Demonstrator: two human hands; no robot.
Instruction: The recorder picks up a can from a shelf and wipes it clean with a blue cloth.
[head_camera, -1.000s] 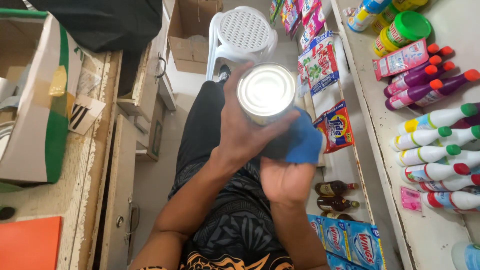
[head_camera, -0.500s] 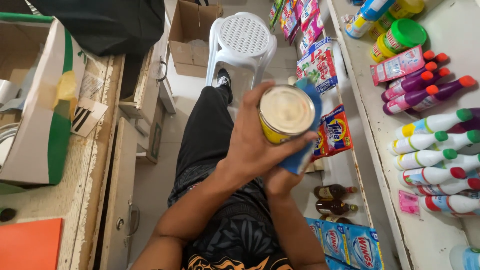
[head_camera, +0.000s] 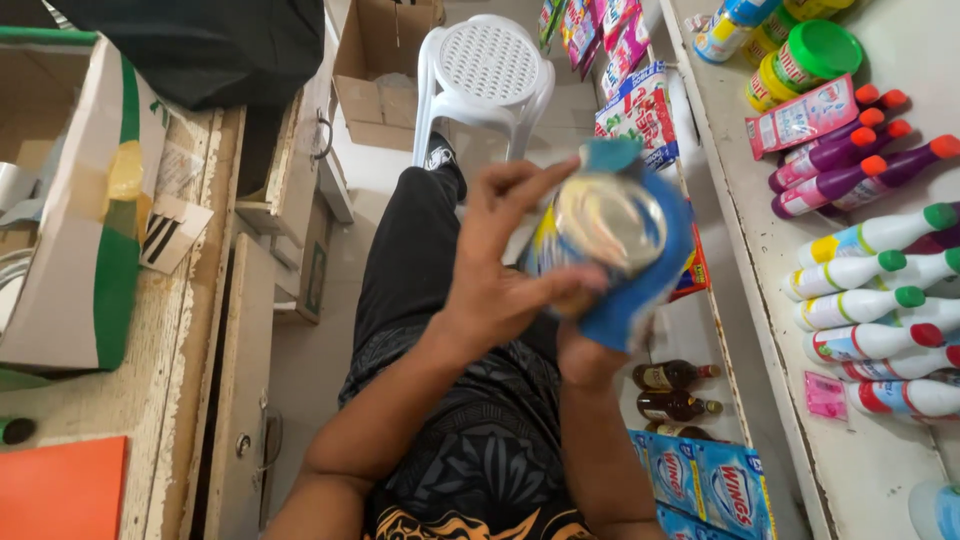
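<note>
In the middle of the scene, above the person's lap, a round metal tin (head_camera: 608, 222) is held up with its shiny flat end toward the camera. The left hand (head_camera: 500, 275) grips its side, fingers curled and clamped on the wall with one finger stretched along the rim. A blue cloth (head_camera: 645, 290) wraps the tin's right and near sides; the right hand (head_camera: 585, 355) sits under it, mostly hidden, so I cannot tell how its fingers lie. The tin looks rigid and probably fairly heavy if full; its smooth wall and lid seem slippery, so the side wall is the safer hold. The cloth is soft and limp. To the right, plastic bottles (head_camera: 860, 275) lie on a white shelf (head_camera: 740, 230).
</note>
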